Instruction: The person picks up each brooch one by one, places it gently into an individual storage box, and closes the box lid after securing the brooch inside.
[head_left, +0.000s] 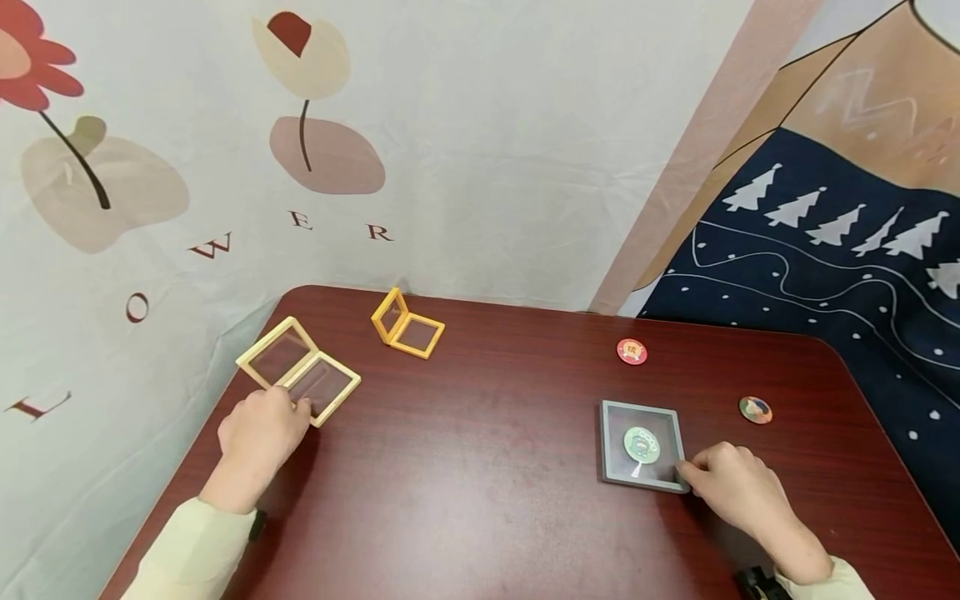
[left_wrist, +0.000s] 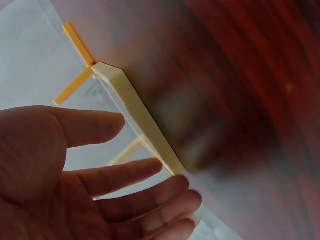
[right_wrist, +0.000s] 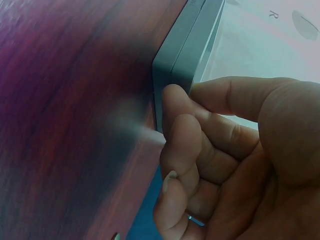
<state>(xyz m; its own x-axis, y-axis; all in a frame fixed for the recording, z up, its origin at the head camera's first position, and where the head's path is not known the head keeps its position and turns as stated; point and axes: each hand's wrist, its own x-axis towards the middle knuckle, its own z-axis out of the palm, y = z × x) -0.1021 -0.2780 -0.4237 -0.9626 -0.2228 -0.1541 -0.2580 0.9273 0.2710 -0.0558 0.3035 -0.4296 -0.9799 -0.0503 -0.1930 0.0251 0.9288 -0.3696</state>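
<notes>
On the left side of the table lies a hinged cream display case (head_left: 336,406), spread open, with clear film in both halves. My left hand (head_left: 262,425) is at its near edge; the left wrist view shows the thumb and fingers (left_wrist: 145,172) apart, fingertips right at the cream frame (left_wrist: 137,112). On the right, my right hand (head_left: 738,487) pinches the near right corner of a closed grey display case (head_left: 611,446). Through the grey case's clear film shows a round green-and-white token (head_left: 642,446). In the right wrist view the thumb (right_wrist: 225,95) and index finger meet the grey frame (right_wrist: 182,55).
A smaller orange hinged case (head_left: 422,353) stands open near the far edge. Beyond the grey case lie a red round token (head_left: 632,352) and a multicoloured one (head_left: 755,410). Printed cloth (head_left: 487,167) hangs behind the dark red-brown table (head_left: 465,467).
</notes>
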